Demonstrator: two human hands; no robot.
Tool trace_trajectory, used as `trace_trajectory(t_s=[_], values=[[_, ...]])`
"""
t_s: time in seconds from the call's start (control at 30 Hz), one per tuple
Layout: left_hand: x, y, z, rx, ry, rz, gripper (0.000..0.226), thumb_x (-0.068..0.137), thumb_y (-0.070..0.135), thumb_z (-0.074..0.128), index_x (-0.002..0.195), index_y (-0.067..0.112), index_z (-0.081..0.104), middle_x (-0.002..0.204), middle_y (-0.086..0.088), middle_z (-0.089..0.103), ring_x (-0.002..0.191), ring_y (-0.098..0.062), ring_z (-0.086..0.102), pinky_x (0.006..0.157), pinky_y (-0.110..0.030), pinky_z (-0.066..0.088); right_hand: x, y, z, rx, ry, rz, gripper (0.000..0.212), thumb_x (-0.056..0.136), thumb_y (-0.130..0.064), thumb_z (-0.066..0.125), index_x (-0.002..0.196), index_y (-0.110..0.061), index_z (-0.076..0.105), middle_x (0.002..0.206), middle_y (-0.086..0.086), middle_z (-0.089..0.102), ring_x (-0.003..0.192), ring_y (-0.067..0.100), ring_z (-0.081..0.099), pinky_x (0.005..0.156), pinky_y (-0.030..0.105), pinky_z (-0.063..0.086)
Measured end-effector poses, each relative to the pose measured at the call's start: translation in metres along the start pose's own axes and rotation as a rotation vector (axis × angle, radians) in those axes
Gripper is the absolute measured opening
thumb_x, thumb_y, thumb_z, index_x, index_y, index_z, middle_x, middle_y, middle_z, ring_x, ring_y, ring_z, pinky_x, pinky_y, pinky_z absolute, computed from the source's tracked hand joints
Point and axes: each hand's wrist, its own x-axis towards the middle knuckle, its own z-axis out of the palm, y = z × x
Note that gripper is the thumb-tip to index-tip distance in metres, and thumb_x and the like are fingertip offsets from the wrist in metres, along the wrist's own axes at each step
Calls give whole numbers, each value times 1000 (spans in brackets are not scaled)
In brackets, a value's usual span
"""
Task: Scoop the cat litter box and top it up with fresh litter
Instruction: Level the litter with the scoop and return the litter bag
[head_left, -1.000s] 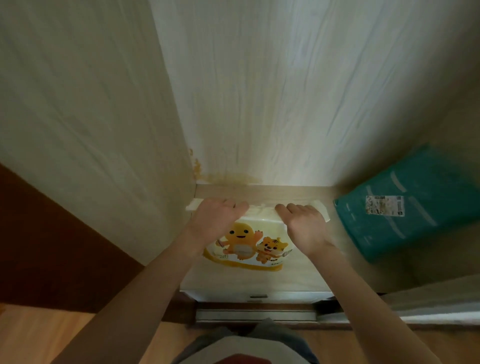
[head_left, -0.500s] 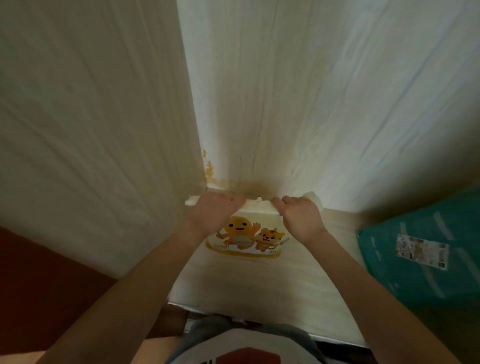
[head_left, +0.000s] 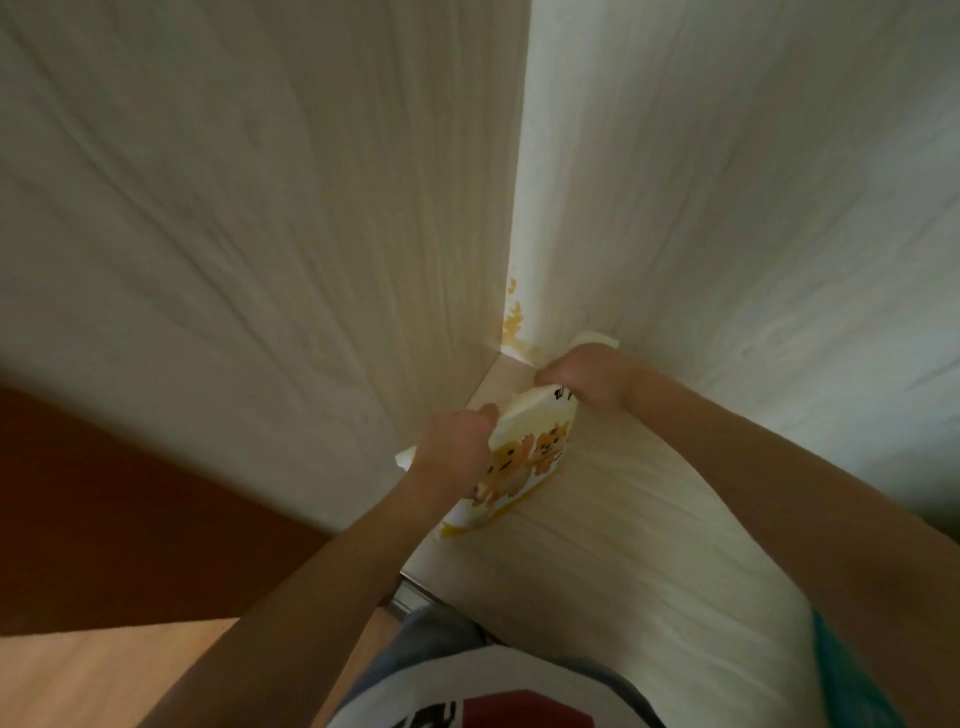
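Observation:
A white and yellow litter bag (head_left: 524, 462) printed with orange cartoon animals stands in the corner of a pale wooden cupboard floor (head_left: 623, 545). My left hand (head_left: 457, 447) grips the near end of the bag's top edge. My right hand (head_left: 592, 379) grips the far end of that edge, close to the back wall. The bag sits turned at an angle between my two hands. No litter box or scoop is in view.
Pale wood-grain panels (head_left: 260, 234) close in on the left and behind. A yellow stain (head_left: 514, 322) marks the back corner. A teal package (head_left: 841, 675) lies at the lower right. Dark brown wall and light wooden flooring (head_left: 104, 675) show at the lower left.
The view has swung to the left and closer. The bag has turned from square-on to an angle, with my left hand drawn nearer and my right hand farther back.

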Motion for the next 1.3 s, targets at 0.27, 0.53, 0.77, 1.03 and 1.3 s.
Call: trace_trajectory(t_s=[0.27, 0.53, 0.77, 1.03, 1.3], values=[[-6, -38, 23, -223, -41, -253, 34, 87, 7, 43, 118, 19, 50, 104, -4, 65, 94, -25, 61, 69, -30, 41, 79, -28, -15, -88, -174, -99, 35, 89, -8, 52, 120, -21, 64, 107, 4, 69, 96, 25, 65, 87, 38, 52], [-5, -60, 38, -312, -77, -322, 45, 89, 3, 43, 132, 16, 45, 107, -8, 63, 96, -26, 60, 74, -31, 48, 116, -42, 0, -213, -178, -122, 21, 89, -9, 54, 104, -16, 66, 93, 1, 68, 92, 23, 63, 78, 35, 53], [-9, -57, 35, -336, 4, -291, 33, 99, 16, 40, 132, 12, 42, 105, -8, 64, 91, -24, 63, 68, -28, 43, 108, -41, 8, -157, -5, -43, 34, 88, -1, 51, 118, -14, 63, 112, 3, 64, 109, 22, 56, 109, 34, 30], [-23, -51, 20, -182, 168, -177, 54, 97, 34, 44, 144, 17, 22, 129, -2, 45, 107, -19, 53, 78, -31, 46, 65, -55, -6, -61, 243, -9, 59, 84, -7, 66, 139, -9, 46, 147, 10, 42, 142, 28, 28, 118, 34, 4], [-43, -47, -24, -170, 371, 10, 47, 93, 31, 50, 136, 14, 39, 131, -2, 47, 114, -21, 47, 88, -34, 44, -2, -95, -42, 44, 401, 211, 65, 90, -19, 63, 147, -15, 34, 155, 5, 30, 147, 24, 18, 118, 40, 3]])
